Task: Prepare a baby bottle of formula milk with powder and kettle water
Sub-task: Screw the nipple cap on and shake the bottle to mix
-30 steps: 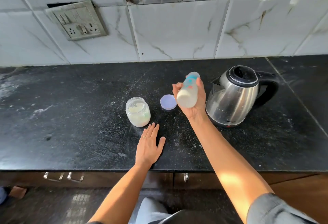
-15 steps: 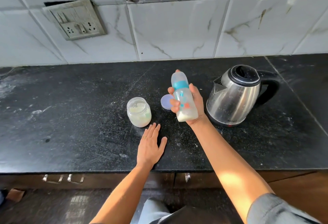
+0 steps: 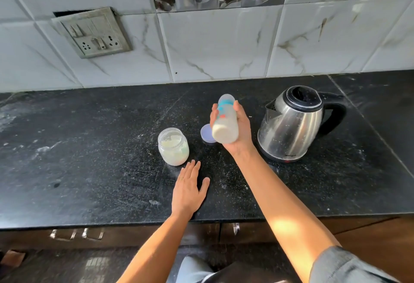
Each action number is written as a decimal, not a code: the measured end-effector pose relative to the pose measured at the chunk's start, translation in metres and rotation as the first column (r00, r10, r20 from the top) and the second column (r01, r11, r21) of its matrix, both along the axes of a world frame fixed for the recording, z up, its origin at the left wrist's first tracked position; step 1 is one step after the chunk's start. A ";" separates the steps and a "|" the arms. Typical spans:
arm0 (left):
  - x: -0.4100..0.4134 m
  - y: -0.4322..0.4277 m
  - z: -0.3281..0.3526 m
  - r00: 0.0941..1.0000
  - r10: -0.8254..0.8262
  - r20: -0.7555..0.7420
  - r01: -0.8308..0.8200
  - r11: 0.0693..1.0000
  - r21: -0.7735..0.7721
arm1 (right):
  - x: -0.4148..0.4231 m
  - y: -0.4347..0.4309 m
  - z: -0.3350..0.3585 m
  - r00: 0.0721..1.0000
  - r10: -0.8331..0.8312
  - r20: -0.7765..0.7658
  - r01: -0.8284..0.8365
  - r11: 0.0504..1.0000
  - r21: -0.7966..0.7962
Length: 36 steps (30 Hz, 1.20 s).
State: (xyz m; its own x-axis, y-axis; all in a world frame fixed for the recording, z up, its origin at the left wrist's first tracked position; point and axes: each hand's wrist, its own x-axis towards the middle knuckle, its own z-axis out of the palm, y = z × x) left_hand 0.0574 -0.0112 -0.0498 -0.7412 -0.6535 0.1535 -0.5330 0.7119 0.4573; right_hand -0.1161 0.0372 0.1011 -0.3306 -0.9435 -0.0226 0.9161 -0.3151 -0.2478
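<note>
Capped baby bottle (image 3: 225,121), milky at its base, is held tilted above the counter (image 3: 89,148), the right hand (image 3: 243,133) wrapped round its body, between the open powder jar (image 3: 173,147) at left and the kettle (image 3: 293,123) at right. The left hand (image 3: 188,189) rests flat, fingers straight, near the jar. Risk: a loose collar would likely leak under shaking.

The left hand (image 3: 189,189) lies flat, palm down, on the desk (image 3: 89,159), with its fingers straight and close together and its thumb spread to the right. Its bare forearm reaches in from below. The right hand (image 3: 240,130) is raised, fingers and thumb curled round a bottle (image 3: 225,125). The right arm stretches forward, with a grey sleeve (image 3: 349,264) at the upper arm.
</note>
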 end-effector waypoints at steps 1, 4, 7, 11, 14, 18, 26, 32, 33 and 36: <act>0.000 0.000 0.000 1.000 0.003 -0.003 -0.003 1.000 0.002 | 0.000 -0.002 -0.001 0.999 -0.032 0.025 0.032 0.999 0.003; 0.000 0.000 0.000 1.000 0.010 -0.005 -0.010 1.000 0.002 | 0.004 0.000 0.003 0.996 0.065 -0.068 -0.070 0.994 -0.080; 0.000 0.000 0.000 1.000 0.010 -0.002 -0.010 1.000 0.001 | 0.005 -0.001 0.013 0.996 0.080 -0.037 -0.083 0.994 -0.076; 0.000 0.001 0.000 1.000 0.013 -0.003 -0.013 1.000 0.008 | 0.003 -0.004 0.011 0.996 -0.046 0.071 0.045 0.999 0.009; 0.000 0.001 0.000 1.000 0.013 -0.006 -0.013 1.000 0.006 | 0.009 -0.001 0.011 0.999 -0.028 0.026 0.028 1.000 -0.002; 0.000 0.001 0.000 1.000 0.016 -0.007 -0.016 1.000 0.010 | 0.007 -0.004 0.015 0.991 -0.132 -0.004 0.132 0.990 0.046; 0.000 0.001 0.000 1.000 0.021 -0.014 -0.021 1.000 0.011 | 0.006 0.003 0.011 0.990 0.037 0.137 -0.028 0.997 -0.069; 0.000 0.001 -0.002 1.000 0.023 -0.008 -0.023 1.000 0.020 | 0.008 0.010 0.012 0.991 0.106 0.087 -0.086 0.974 -0.207; 0.000 0.001 -0.003 1.000 0.021 -0.005 -0.021 1.000 0.019 | 0.009 0.010 0.015 0.989 0.099 0.108 -0.076 0.977 -0.200; -0.001 0.000 -0.003 1.000 0.019 0.001 -0.019 1.000 0.018 | 0.006 0.007 0.014 0.960 0.057 0.272 -0.008 0.984 -0.177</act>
